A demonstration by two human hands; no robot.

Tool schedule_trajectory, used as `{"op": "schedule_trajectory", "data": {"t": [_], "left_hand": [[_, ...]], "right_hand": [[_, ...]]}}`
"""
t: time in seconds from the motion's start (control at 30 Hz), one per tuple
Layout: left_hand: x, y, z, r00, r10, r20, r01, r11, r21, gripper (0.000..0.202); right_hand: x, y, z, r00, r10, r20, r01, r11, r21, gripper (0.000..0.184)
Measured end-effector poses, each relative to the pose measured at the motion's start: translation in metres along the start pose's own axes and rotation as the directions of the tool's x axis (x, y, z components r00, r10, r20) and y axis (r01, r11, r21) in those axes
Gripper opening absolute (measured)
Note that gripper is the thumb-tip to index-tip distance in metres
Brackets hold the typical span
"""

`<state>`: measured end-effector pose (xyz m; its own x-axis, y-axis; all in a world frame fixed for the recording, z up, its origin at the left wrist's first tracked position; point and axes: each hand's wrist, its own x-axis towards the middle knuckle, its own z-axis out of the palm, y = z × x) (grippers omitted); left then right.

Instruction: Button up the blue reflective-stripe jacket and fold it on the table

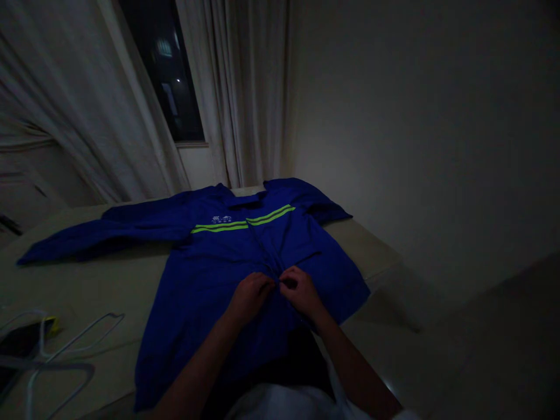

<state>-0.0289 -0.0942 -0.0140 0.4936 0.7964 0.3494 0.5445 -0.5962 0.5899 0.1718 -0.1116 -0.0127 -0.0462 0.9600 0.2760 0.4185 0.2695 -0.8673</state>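
A blue work jacket [210, 256] with two yellow-green stripes across the chest lies face up on a pale bed [114, 280]. One sleeve stretches out to the left. My left hand [250, 296] and my right hand [300, 290] meet at the jacket's front opening, near its middle. Both hands have their fingers curled and pinched on the fabric edges there. What exactly sits between the fingertips is too dark to make out.
White clothes hangers [65, 350] and a dark phone-like object [21, 341] lie on the bed at the lower left. Pale curtains [245, 87] frame a dark window [168, 64] behind the bed. A bare wall and floor lie to the right.
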Motion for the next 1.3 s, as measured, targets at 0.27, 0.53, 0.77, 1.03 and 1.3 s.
{"op": "schedule_trajectory", "data": {"t": [0.27,0.53,0.77,1.03,1.3], "left_hand": [[-0.003,0.0,0.003,1.0,0.003,-0.024,-0.003,1.0,0.005,0.027],[-0.001,-0.001,0.001,0.995,-0.069,-0.067,0.061,0.992,-0.114,0.023],[0.001,-0.003,-0.003,0.986,-0.157,-0.061,0.137,0.957,-0.256,0.021],[0.002,0.004,-0.011,0.984,-0.18,0.016,0.174,0.919,-0.355,0.023],[0.003,0.0,-0.009,0.98,-0.18,0.085,0.198,0.893,-0.405,0.023]], "right_hand": [[0.0,0.0,-0.002,0.997,-0.059,0.049,0.06,0.998,-0.017,0.008],[-0.001,-0.003,-0.005,0.997,-0.052,0.065,0.051,0.999,0.019,0.005],[0.0,-0.008,-0.006,0.995,-0.023,0.093,0.021,1.0,0.022,0.009],[-0.008,-0.015,0.004,0.998,-0.058,0.029,0.062,0.989,-0.133,0.011],[-0.009,-0.013,0.005,1.0,-0.025,0.011,0.026,0.993,-0.113,0.02]]}}
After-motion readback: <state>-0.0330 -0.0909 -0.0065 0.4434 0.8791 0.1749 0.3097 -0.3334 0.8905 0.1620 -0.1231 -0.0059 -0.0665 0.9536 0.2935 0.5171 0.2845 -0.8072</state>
